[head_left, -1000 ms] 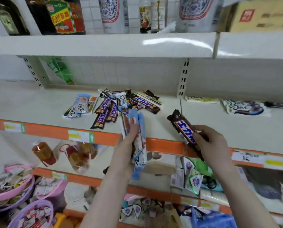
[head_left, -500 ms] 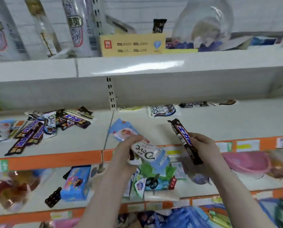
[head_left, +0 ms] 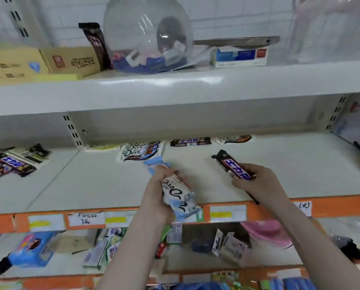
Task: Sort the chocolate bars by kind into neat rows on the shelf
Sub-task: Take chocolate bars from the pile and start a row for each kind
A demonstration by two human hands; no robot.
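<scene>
My left hand [head_left: 157, 197] grips a small bunch of light-blue and white Dove bars [head_left: 178, 192] above the front of the white shelf [head_left: 103, 185]. My right hand [head_left: 256, 183] holds a dark brown Snickers bar [head_left: 233, 166], tilted up to the left. At the back of the shelf lie a Dove bar [head_left: 140, 151], a Snickers bar [head_left: 190, 141] and another Dove bar [head_left: 233, 139] in a row. A mixed pile of bars [head_left: 13, 162] sits at the far left.
The shelf's orange front rail [head_left: 133, 218] carries price tags. Above, the upper shelf holds a yellow box [head_left: 38, 63], an upright Snickers bar [head_left: 96, 45], a clear plastic bag [head_left: 147, 36] and a white-blue box [head_left: 238, 57]. Below lie assorted packets and a pink basin [head_left: 267, 233].
The view has swung right and upward; the mixed pile has slid to the left edge. Both hands, still holding their bars, have moved over the right section of the shelf.
</scene>
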